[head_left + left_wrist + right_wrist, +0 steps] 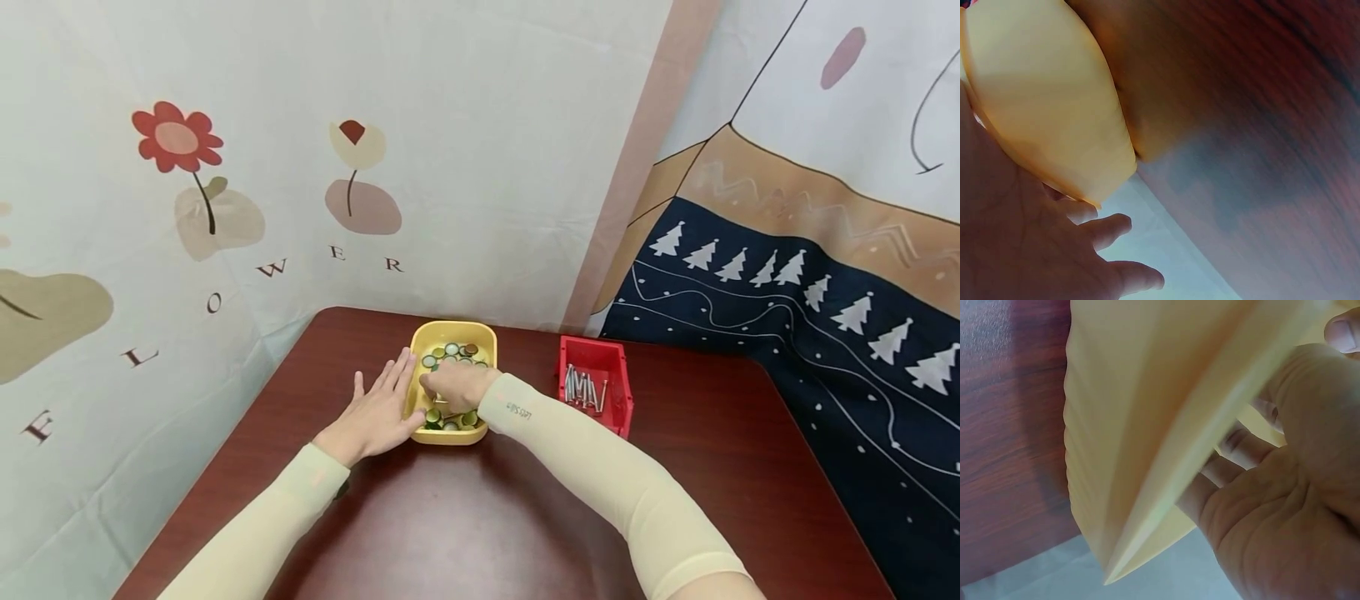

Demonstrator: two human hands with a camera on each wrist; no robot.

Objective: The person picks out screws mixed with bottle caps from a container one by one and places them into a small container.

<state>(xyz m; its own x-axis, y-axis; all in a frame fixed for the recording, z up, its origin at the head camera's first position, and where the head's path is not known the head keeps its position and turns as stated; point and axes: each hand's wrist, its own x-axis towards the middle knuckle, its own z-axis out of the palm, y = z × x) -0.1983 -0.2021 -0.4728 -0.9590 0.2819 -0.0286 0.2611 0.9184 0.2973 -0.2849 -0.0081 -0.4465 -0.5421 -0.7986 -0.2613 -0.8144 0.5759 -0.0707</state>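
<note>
A yellow plastic bin (417, 400) stands at the back middle of the table, with several small round bottle caps (452, 349) in green, silver and brown inside. My left hand (378, 414) lies flat along the bin's left side, its fingers straight and spread at the rim. In the left wrist view its palm is beside the bin's outer wall (1054, 94). Over the right rim my right hand (459, 385) reaches down among the caps. The right wrist view has its fingers (1244, 447) passing behind the rim; their tips are hidden, and I cannot tell whether they pinch a cap.
To the right of the yellow bin stands a red bin (618, 375) holding several long silver bolts (581, 388). Both stand on a dark red-brown table (465, 533). Printed cloth (487, 167) hangs behind the table's back edge and down its sides.
</note>
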